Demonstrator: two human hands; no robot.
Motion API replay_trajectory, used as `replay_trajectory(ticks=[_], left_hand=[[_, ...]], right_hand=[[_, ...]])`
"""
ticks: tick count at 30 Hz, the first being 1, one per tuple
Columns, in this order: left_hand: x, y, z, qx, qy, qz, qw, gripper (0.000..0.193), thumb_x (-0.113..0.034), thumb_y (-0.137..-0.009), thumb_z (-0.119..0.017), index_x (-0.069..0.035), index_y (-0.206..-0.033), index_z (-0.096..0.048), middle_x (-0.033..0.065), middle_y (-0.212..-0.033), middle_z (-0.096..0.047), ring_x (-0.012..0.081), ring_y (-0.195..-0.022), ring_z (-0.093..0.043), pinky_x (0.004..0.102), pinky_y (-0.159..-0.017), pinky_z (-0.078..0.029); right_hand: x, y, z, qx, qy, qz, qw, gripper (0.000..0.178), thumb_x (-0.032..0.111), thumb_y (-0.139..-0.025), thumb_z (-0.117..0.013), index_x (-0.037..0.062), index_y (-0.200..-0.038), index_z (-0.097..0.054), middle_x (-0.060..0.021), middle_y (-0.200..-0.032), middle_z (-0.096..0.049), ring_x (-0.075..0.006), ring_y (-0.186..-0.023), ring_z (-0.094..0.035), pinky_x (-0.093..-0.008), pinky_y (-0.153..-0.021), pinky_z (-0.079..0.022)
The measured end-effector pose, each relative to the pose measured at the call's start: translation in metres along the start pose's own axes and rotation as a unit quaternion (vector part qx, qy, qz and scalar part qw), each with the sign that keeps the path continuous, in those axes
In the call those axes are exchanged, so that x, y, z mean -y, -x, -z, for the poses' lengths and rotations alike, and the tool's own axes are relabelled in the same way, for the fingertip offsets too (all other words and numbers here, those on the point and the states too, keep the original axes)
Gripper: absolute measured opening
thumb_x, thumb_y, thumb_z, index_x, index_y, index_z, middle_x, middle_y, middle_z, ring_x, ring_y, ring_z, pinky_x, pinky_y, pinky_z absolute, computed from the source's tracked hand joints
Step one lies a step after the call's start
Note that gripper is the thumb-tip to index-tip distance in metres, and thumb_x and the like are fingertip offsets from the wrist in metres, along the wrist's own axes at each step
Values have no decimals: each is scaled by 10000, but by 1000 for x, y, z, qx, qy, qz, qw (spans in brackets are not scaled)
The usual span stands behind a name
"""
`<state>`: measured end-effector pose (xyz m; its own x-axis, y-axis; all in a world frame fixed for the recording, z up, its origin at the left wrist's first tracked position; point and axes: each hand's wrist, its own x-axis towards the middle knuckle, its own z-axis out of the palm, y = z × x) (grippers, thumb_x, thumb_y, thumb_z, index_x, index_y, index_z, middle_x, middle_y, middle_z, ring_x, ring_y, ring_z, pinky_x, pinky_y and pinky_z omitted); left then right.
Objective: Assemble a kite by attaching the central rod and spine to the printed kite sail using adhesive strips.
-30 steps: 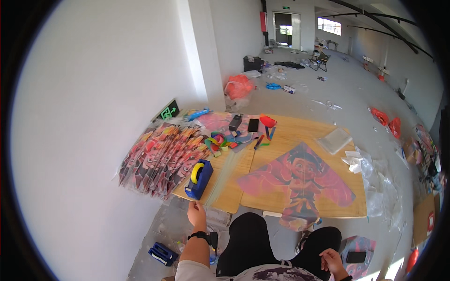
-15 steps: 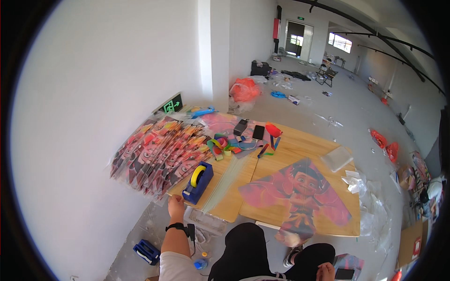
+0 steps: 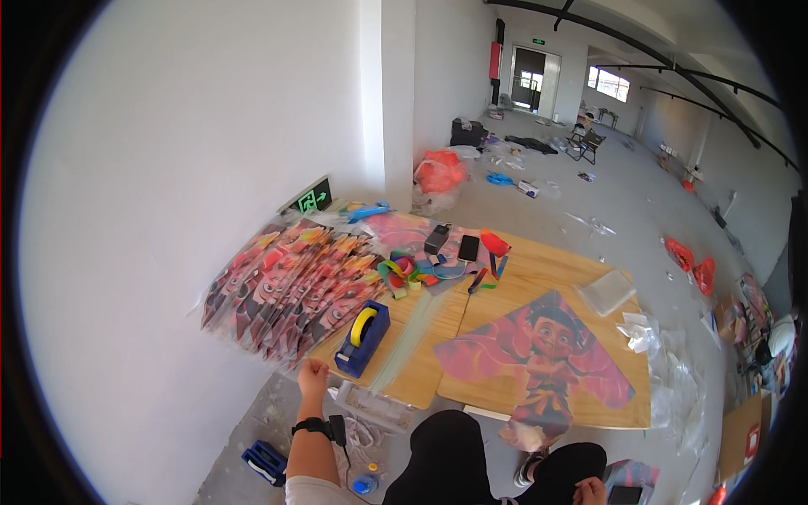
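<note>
My left hand [image 3: 313, 378] is closed at the table's near left corner, beside a blue tape dispenser [image 3: 362, 341] with a roll of yellow tape. What its fingers hold, if anything, is too small to make out. By my right knee, at the lower edge, my right hand [image 3: 590, 491] has its fingers curled; their contents are hidden. A kite [image 3: 547, 349] printed with a cartoon figure lies spread on the table's right half, its tail over the front edge. Many similar kites in clear sleeves form an overlapping pile [image 3: 290, 282] at the left.
Clear strips [image 3: 412, 337] run along the wooden table [image 3: 513, 290]. Colourful ribbons [image 3: 404, 273], a phone [image 3: 469, 247] and a black box [image 3: 437, 239] lie farther back. A clear plastic sleeve [image 3: 608, 292] is at the right. Another dispenser [image 3: 265, 463] and a bottle [image 3: 364, 484] are on the floor.
The view has shifted slightly, so the table appears lower and farther right. My left hand has drawn a little left, away from the tape dispenser. My right hand stays by my knee.
</note>
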<state>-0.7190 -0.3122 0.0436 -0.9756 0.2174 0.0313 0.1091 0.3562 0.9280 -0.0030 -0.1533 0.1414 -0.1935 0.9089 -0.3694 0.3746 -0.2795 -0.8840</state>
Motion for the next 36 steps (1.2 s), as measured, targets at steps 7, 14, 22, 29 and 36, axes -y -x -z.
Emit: replay_trajectory(ticks=[7,14,22,29,36], left_hand=[[-14,73,57,55,234,-43,970,300,42,-882,-672,-47,-1159,-599,37,-875,-667,105,-780,-623,242,-708,-510],[-102,208,51,381,188,-109,899,315,-5,-896,-703,-64,-1188,-604,7,-919,-665,86,-783,-595,234,-715,-479],[-152,298,7,571,100,-128,805,320,-47,-906,-707,-78,-1209,-609,-5,-891,-696,78,-770,-607,229,-666,-457],[-151,284,-11,509,77,-187,837,286,-141,-930,-696,-72,-1195,-616,41,-897,-705,147,-808,-665,316,-728,-519],[-26,150,-46,265,-303,-303,864,113,-134,-880,-636,-86,-955,-705,136,-954,-698,363,-848,-662,475,-781,-533]], right_hand=[[11,8,-1,26,1,-22,999,182,245,-1048,-495,110,-1044,-617,-7,-685,-582,-85,-426,-525,-205,-320,-321],[75,-4,-37,241,31,57,968,343,-10,-947,-581,-13,-1286,-530,-92,-811,-649,-183,-673,-696,-251,-535,-545],[96,3,-53,366,-150,154,905,371,49,-959,-609,-15,-1319,-553,-154,-1018,-677,-281,-867,-719,-331,-651,-596],[57,11,-33,174,-203,154,951,322,279,-1057,-494,-6,-992,-631,-124,-914,-686,-230,-754,-712,-305,-550,-573],[-5,24,-9,30,-297,89,950,283,298,-1063,-483,38,-1053,-597,-91,-900,-686,-178,-699,-686,-276,-511,-536]])
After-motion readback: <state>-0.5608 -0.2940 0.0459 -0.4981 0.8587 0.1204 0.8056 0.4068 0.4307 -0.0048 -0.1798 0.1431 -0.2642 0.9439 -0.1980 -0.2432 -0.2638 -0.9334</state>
